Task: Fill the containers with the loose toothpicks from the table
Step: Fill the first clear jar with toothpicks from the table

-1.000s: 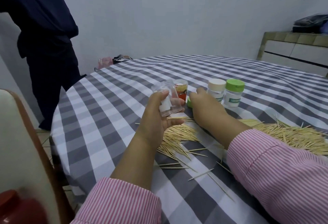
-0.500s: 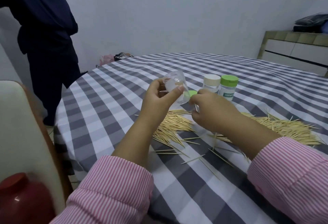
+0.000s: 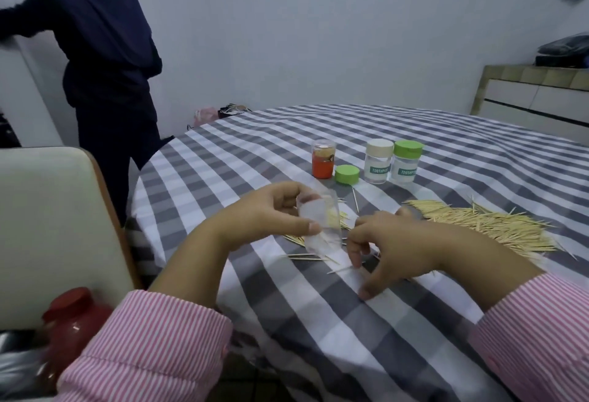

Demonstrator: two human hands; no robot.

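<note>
Many toothpicks (image 3: 487,226) litter grey-checked tablecloth (image 3: 287,137); white wall (image 3: 318,35) behind.

A home dining room: checked tablecloth (image 3: 287,290), cushioned chair (image 3: 54,226), sideboard (image 3: 535,98).

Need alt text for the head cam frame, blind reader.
A left hand holds a clear container tilted above a checked tablecloth while the right hand reaches among loose toothpicks. Behind stand three jars and a loose green lid.
</note>
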